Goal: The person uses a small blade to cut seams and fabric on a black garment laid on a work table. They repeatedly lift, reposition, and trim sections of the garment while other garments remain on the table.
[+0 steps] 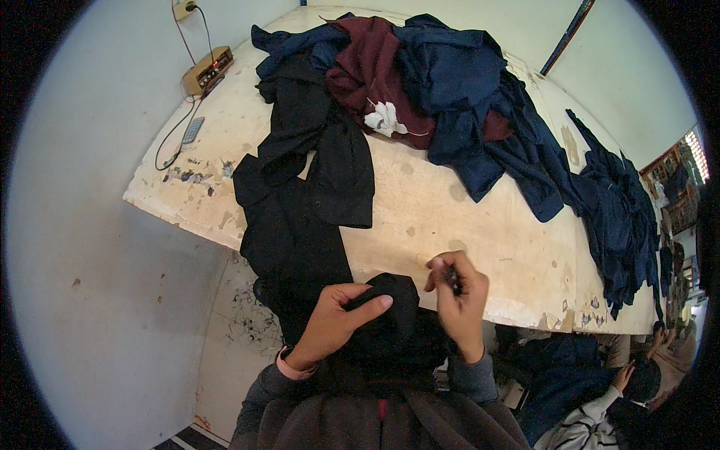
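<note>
My left hand [330, 322] grips a bunched piece of black cloth [394, 311], thumb over its top, near the front edge of the pale worktable [397, 195]. Just right of that cloth, my right hand [461, 300] is raised with curled fingers around something small and dark [451, 277], too blurred to name. More black garments [292, 240] trail across the table's left part and down toward my lap.
Navy garments [450, 67], maroon cloth [360, 60] and white scraps [382, 116] pile at the back; more navy cloth [615, 225] lies right. A radio [206, 71], remote [193, 130] and cords sit back left. Co-workers [581, 420] sit lower right; a wall [82, 262] stands left.
</note>
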{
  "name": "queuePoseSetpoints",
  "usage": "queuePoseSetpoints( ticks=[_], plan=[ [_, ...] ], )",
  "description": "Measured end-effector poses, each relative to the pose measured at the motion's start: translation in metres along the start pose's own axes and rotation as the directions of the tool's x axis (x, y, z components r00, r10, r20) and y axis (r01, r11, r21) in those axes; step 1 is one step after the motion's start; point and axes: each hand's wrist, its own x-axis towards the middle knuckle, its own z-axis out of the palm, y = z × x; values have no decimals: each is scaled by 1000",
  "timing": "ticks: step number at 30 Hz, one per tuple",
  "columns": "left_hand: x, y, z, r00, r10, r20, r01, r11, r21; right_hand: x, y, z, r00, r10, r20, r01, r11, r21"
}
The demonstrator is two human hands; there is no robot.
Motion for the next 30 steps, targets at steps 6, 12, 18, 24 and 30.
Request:
queuePoseSetpoints(
  ticks=[6, 12, 18, 24, 30],
  plan=[
    [2, -8, -4, 998, 9, -58, -19, 986, -166, -2, -17, -10, 999, 36, 15, -38, 994, 102],
    [6, -10, -3, 997, -4, -74, -19, 954, -299, -21, -15, -8, 962, 166, 219, -209, 958, 194],
    [5, -12, -2, 998, 21, -58, -37, 957, -289, -24, -11, 8, 975, 148, 164, -187, 949, 256],
    [3, -11, -1, 997, 25, -70, -41, 970, -239, -20, -5, 9, 998, -35, 44, 34, 999, 24],
    [-2, -1, -1, 999, 14, -32, -15, 1000, -25, -8, -14, -5, 941, -289, 175, 327, 909, -258]
  ],
)
